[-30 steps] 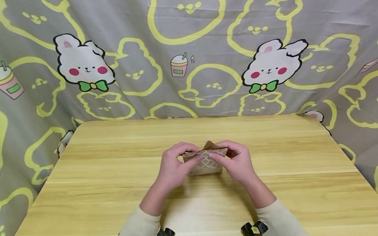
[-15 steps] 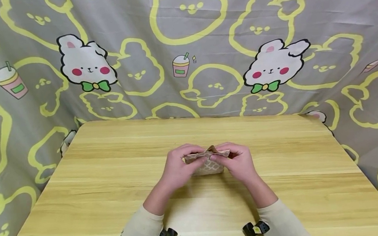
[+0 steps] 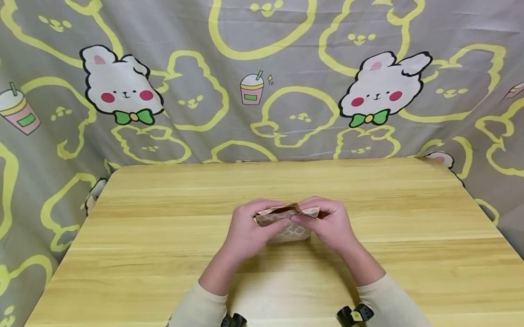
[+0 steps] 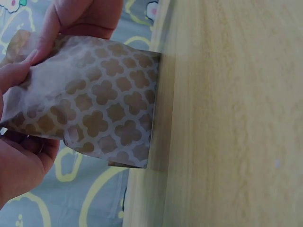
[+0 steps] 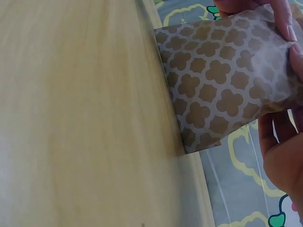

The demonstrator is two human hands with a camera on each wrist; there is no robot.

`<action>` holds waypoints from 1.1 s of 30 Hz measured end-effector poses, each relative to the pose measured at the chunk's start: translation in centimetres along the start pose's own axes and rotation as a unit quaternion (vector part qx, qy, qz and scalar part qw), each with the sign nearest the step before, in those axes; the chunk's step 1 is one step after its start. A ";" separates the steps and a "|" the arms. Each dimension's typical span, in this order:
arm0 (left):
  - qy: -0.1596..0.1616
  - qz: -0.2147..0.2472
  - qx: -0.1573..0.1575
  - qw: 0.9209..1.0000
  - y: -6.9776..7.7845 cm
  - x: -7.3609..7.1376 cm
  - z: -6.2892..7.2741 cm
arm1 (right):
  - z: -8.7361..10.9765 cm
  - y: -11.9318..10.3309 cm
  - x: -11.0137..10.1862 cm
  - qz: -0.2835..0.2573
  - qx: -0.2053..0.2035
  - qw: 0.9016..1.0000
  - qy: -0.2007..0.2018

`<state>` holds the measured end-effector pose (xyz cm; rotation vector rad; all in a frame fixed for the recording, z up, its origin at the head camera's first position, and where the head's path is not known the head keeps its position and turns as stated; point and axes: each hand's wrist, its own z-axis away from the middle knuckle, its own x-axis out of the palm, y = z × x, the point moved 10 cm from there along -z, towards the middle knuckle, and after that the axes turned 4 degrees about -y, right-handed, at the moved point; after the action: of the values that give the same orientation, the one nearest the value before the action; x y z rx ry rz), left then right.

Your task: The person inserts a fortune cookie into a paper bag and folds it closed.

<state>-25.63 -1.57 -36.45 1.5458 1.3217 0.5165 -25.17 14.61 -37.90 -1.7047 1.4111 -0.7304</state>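
Observation:
A brown paper bag with a white quatrefoil pattern stands upright on the table, its mouth parted at the top. My left hand grips the upper left side, thumb on the near face and fingers behind. On the upper right, my right hand holds the rim the same way. Both thumbs nearly meet at the middle of the near face, as the left wrist view shows on the bag. The right wrist view shows the bag's straight bottom edge at the tabletop. What is inside the bag is hidden.
The wooden table spreads around the bag on all sides. Behind it hangs a grey curtain printed with rabbits and cups. Black wrist cameras sit on the left sleeve and the right sleeve.
The raised peak at the bag's back rim has lowered and the mouth has parted wider on the left. Both hands keep their grip, and the head view has shifted slightly.

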 end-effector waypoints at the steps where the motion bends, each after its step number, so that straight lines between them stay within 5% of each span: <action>1: -0.003 -0.001 0.004 1.000 0.1 0.1 0.0 | 0.0 0.0 0.0 -0.002 0.000 1.000 0.001; 9: 0.007 -0.032 0.036 0.999 0.5 0.2 -0.2 | 0.1 0.6 0.4 0.015 0.015 0.999 -0.027; 17: -0.010 -0.031 -0.040 0.999 -0.8 0.0 -0.1 | 0.0 0.7 0.1 0.025 0.006 1.000 0.000; 25: -0.007 -0.038 0.010 0.999 -0.2 -0.3 0.0 | 0.1 1.0 0.3 0.018 0.020 0.999 -0.034; 33: -0.026 -0.048 -0.035 0.998 -1.0 -0.1 0.0 | 0.1 1.2 -0.1 0.009 0.007 1.000 -0.019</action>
<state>-26.16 -1.74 -37.33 1.4224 1.3189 0.4545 -25.67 14.64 -38.96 -1.6847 1.3910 -0.6936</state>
